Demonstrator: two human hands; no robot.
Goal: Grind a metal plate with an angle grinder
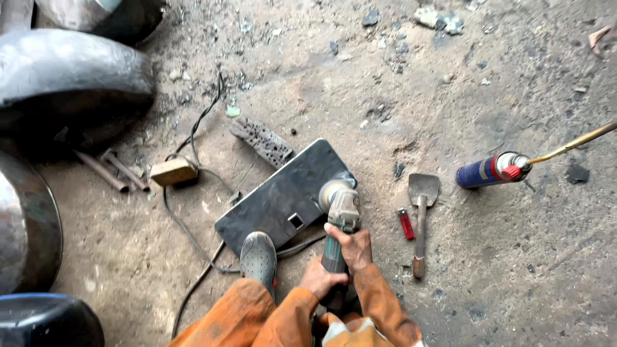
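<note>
A dark metal plate (283, 193) with a small square hole lies on the dirt floor. My foot in a grey shoe (258, 257) presses on its near edge. Both hands hold an angle grinder (340, 209) whose disc rests on the plate's right edge. My right hand (350, 247) grips the grinder body just behind the head. My left hand (319, 277) grips the rear of the handle. My sleeves are orange.
A small trowel (421, 212) and a red lighter (406, 223) lie right of the plate. A blue gas torch canister (491, 170) with a brass nozzle lies farther right. A wooden block (172, 171), a cable (193, 238) and large dark metal vessels (64, 77) are at the left.
</note>
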